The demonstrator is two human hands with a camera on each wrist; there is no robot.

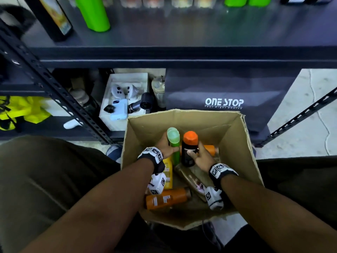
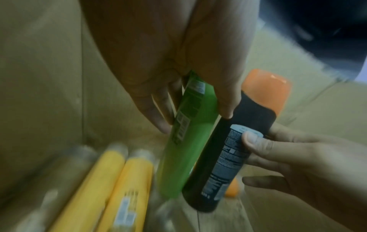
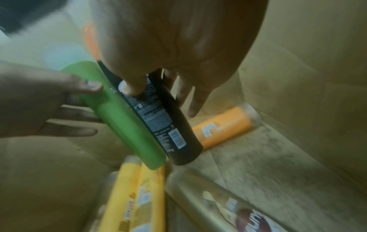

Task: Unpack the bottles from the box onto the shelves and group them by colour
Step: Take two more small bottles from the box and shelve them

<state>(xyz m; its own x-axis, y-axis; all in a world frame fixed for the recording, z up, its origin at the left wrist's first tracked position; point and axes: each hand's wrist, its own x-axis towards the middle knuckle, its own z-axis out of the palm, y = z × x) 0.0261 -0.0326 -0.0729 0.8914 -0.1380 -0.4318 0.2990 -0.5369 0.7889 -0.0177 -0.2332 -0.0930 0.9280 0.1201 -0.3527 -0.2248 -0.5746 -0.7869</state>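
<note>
- Two dark metal shelves [image 1: 182,53] fill the upper half of the head view; the top one carries green bottles [image 1: 94,15] at 11 and 1 o'clock, a black bottle at 10 o'clock and a row of orange- and yellow-based ones at 12 o'clock.
- On the lower shelf sit a white tray of gadgets [image 1: 125,99] and a dark bag [image 1: 224,99] printed "ONE STOP"; pale concrete floor [image 1: 310,106] shows at 3 o'clock.
- An open cardboard box [image 1: 235,143] stands on the floor in front of the shelves, between the person's knees.
- The left hand [image 1: 165,146] curls round a green bottle [image 1: 174,143], lifted upright inside the box.
- The right hand [image 1: 201,157] grips a black bottle with an orange cap [image 1: 188,150], thumb pressed on its label; the two bottles touch side by side.
- Only the head view shows an orange bottle [image 1: 167,199] lying at the box's 6 o'clock end.
- The left wrist view alone shows two yellow bottles [image 2: 111,188] lying parallel on the box floor, blurred.
- The right wrist view adds another orange bottle [image 3: 224,125] lying in a far corner and a brownish bottle [image 3: 228,204] lying below, its label too smeared to read.
</note>
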